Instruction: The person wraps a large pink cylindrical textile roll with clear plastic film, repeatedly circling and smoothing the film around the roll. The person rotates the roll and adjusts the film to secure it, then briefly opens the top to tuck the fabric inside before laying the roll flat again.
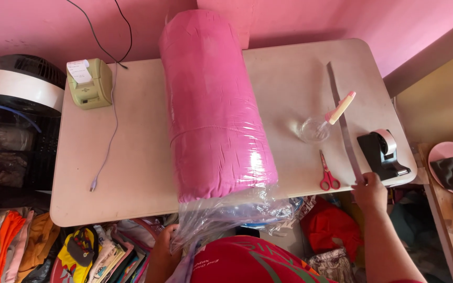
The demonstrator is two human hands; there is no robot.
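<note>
1. Already bagged: pink roll point(213, 105) in a clear bag point(232, 212), lying along the tabletop point(132, 167) from 12 toward 6 o'clock, centre.
2. Still open, by the look of it: bag mouth loose and crumpled, hanging over the 6 o'clock edge.
3. Left hand point(164, 242) at 6 o'clock, under the edge, gripping the slack plastic; fingers mostly hidden, so cannot tell how tightly closed.
4. Right hand point(369, 189) at 4 o'clock, fingers curled onto the near end of a long grey strip point(342, 115) running toward 1 o'clock.
5. Untouched: red scissors point(329, 173) just beside that hand, tape dispenser point(383, 152) at 3 o'clock.
6. Left, as a judgement: gathering and sealing the mouth.
</note>
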